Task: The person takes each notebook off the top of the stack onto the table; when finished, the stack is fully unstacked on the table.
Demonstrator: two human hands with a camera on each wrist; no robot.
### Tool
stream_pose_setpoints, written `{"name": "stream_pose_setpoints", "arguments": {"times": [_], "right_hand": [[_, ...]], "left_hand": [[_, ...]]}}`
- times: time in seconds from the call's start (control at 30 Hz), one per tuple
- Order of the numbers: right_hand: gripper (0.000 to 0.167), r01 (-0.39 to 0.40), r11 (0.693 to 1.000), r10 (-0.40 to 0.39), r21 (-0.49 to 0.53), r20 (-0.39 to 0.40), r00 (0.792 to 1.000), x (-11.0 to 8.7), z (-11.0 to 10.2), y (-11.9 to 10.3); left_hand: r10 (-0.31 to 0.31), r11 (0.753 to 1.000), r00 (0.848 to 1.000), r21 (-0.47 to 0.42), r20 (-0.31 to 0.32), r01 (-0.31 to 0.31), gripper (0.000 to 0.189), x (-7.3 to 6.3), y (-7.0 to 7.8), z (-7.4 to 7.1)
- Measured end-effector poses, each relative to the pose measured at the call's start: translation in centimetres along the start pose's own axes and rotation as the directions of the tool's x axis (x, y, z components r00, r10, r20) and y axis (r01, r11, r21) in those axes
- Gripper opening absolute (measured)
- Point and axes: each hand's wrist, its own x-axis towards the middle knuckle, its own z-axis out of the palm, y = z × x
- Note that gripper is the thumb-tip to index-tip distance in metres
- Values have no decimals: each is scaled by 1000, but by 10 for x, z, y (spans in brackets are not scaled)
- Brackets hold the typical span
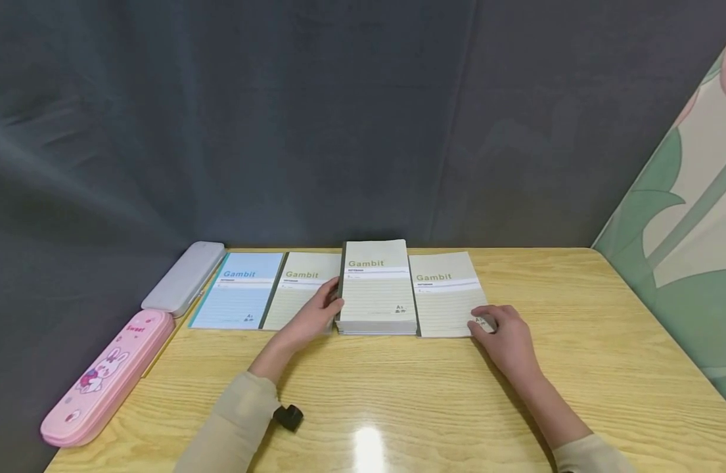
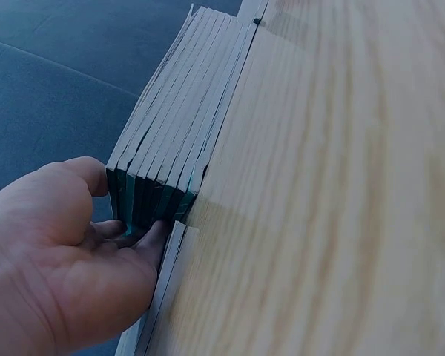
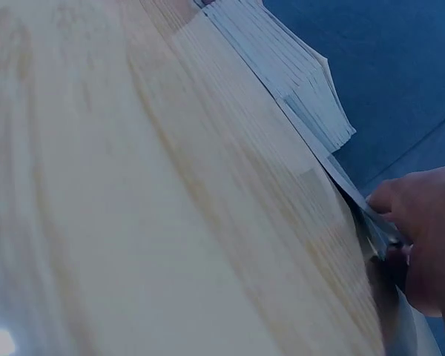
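A thick stack of cream Gambit notebooks [image 1: 376, 292] stands mid-table, dark spines facing left. My left hand [image 1: 308, 320] touches the spine side of this stack; in the left wrist view its thumb and fingers [image 2: 154, 236] lie against the spines. Just right of the stack lies a cream notebook [image 1: 444, 295]. Its lower right corner is pinched by my right hand [image 1: 509, 338], and the right wrist view shows the edge between thumb and fingers. To the left, a cream notebook [image 1: 300, 282] lies partly behind my left hand, beside a blue notebook [image 1: 244, 299].
A pink pencil case [image 1: 111, 378] with a rabbit picture lies at the left, near a pale grey case [image 1: 185, 276]. A yellow pencil [image 1: 167, 345] lies alongside them. The wooden table [image 1: 410, 407] ends at a dark curtain [image 1: 339, 131].
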Motion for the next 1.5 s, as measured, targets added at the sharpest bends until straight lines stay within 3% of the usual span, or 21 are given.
{"name": "stream_pose_setpoints", "arguments": {"times": [0.3, 0.57, 0.63, 0.77, 0.9, 1.0, 1.23, 1.5], "right_hand": [[21, 39, 999, -40, -30, -27, 999, -1, 2, 1], [15, 132, 991, -127, 23, -155, 980, 4, 4, 0], [15, 128, 990, -116, 65, -161, 980, 4, 7, -5], [15, 31, 969, -13, 245, -77, 997, 7, 18, -23], [23, -76, 898, 58, 434, 56, 997, 13, 36, -44], [29, -109, 862, 56, 496, 120, 991, 17, 49, -55], [24, -139, 887, 86, 440, 139, 987, 20, 67, -70], [23, -161, 891, 120, 423, 123, 985, 25, 72, -77]], "left_hand": [[1, 1000, 1000, -4, 2, -1, 64, -1, 0, -2], [11, 1000, 1000, -10, -5, -11, 64, 2, -3, 0], [12, 1000, 1000, -8, -1, -12, 65, 3, -4, 0], [15, 1000, 1000, -7, -5, -15, 64, 3, -4, 0], [9, 1000, 1000, -10, -9, -9, 63, 2, -3, -1], [14, 1000, 1000, -10, -3, -14, 63, 3, -5, -1], [13, 1000, 1000, -12, 7, -13, 64, 3, -6, 2], [-3, 1000, 1000, 15, -17, 3, 65, 2, -6, -2]]}}
